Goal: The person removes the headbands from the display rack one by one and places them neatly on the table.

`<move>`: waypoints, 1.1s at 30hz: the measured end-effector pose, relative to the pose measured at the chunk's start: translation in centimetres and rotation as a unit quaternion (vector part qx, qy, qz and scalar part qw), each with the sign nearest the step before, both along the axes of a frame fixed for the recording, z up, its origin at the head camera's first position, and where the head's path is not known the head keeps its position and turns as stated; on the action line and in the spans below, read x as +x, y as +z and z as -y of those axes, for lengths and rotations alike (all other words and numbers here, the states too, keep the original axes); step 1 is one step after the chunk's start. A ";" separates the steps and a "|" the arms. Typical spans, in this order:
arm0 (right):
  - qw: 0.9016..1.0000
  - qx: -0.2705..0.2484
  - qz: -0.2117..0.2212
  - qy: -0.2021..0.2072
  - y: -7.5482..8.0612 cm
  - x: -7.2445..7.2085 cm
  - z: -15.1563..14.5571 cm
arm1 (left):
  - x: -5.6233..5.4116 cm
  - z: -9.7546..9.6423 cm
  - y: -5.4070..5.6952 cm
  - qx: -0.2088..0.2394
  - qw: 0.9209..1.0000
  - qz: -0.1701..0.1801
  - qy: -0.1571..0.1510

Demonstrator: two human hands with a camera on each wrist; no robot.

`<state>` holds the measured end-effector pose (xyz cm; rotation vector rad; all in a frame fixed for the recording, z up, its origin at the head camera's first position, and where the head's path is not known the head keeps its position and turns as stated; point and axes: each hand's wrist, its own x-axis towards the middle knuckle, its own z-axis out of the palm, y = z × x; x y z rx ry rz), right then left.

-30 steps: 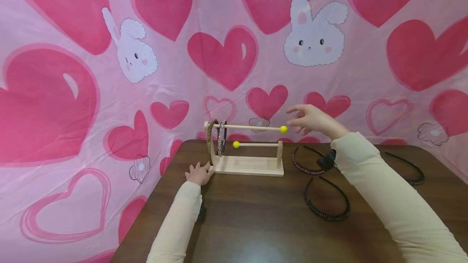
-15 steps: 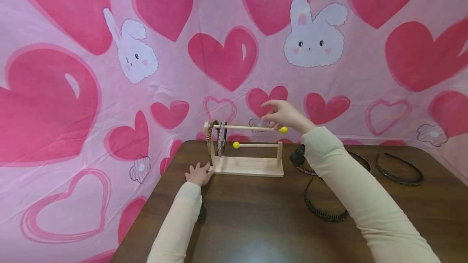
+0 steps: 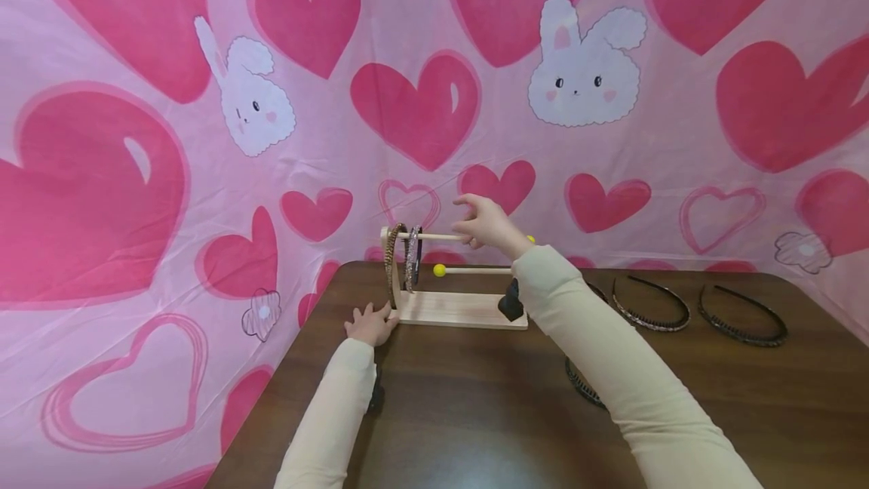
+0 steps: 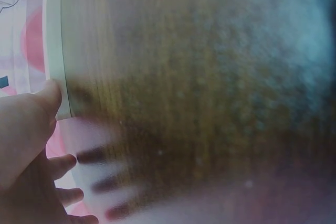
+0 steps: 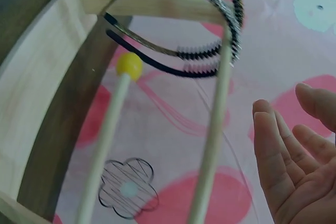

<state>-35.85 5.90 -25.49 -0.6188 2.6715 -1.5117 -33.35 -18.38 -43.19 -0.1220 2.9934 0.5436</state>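
A wooden rack with a pale base (image 3: 455,309) stands on the table. On its upper rod (image 3: 440,237) hang a gold-brown headband (image 3: 389,259) and a silvery glittering headband (image 3: 410,256), side by side at the left end. My left hand (image 3: 370,324) lies at the base's left end; in the left wrist view its thumb (image 4: 51,95) touches the wooden edge. Above the table, my right hand (image 3: 492,225) is by the upper rod, to the right of both headbands. It holds nothing, and its fingers (image 5: 273,150) are loosely bent in the right wrist view.
To the right lie several dark headbands, among them a toothed one (image 3: 652,319) and a black one (image 3: 747,334); my right sleeve partly hides others. The lower rod ends in a yellow ball (image 3: 440,270). A pink heart-patterned cloth (image 3: 414,112) hangs behind the brown table (image 3: 462,406).
My right hand has moved left along the upper rod, from beyond its yellow-ball end towards the hanging headbands. The left hand has stayed at the base.
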 end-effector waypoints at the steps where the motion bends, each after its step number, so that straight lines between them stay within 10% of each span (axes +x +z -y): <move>1: 1.000 0.000 -0.001 0.002 -0.2 0.0 0.3 | -0.2 0.1 -0.2 0.001 1.000 0.000 0.001; 33: 0.998 -0.064 -0.011 -0.006 -4.8 0.5 7.9 | 0.2 -0.1 0.0 -0.011 1.000 -0.008 0.005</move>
